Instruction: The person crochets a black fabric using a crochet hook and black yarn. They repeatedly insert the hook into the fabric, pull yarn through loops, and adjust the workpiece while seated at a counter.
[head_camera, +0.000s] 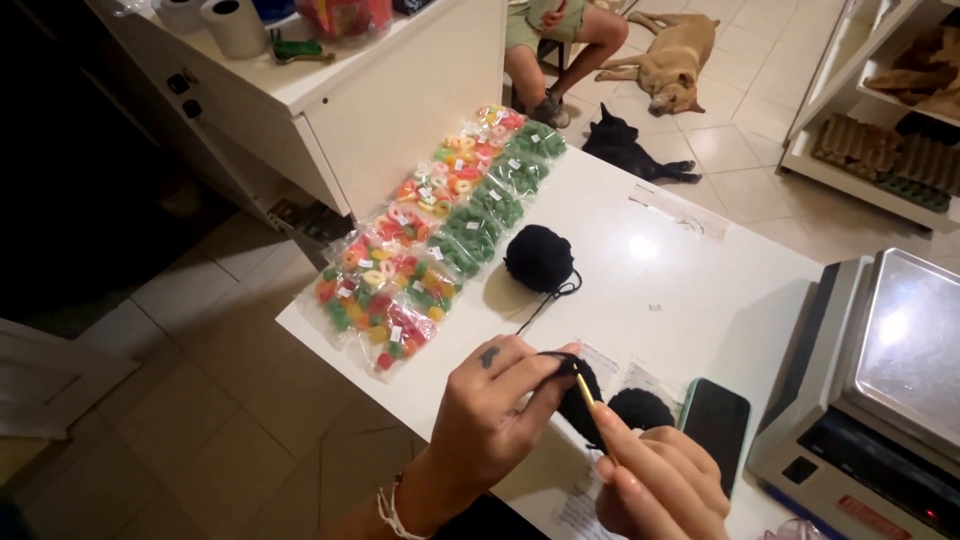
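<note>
My left hand (495, 405) pinches a small piece of black crochet work (582, 392) over the near edge of a white table (690, 270). In my right hand (660, 485) is a thin yellow crochet hook (592, 402), its tip in the black work. Black yarn (548, 300) runs from the work to a black yarn ball (539, 258) lying farther back on the table. A second round black crocheted piece (640, 408) lies just right of the work.
Rows of clear bags of coloured candy (420, 250) line the table's left edge. A dark phone (715, 425) and a scale (880, 390) sit to the right. A white counter (330, 90) stands at left. A black cat (625, 145), a tan dog (675, 55) and a seated person (555, 40) are beyond.
</note>
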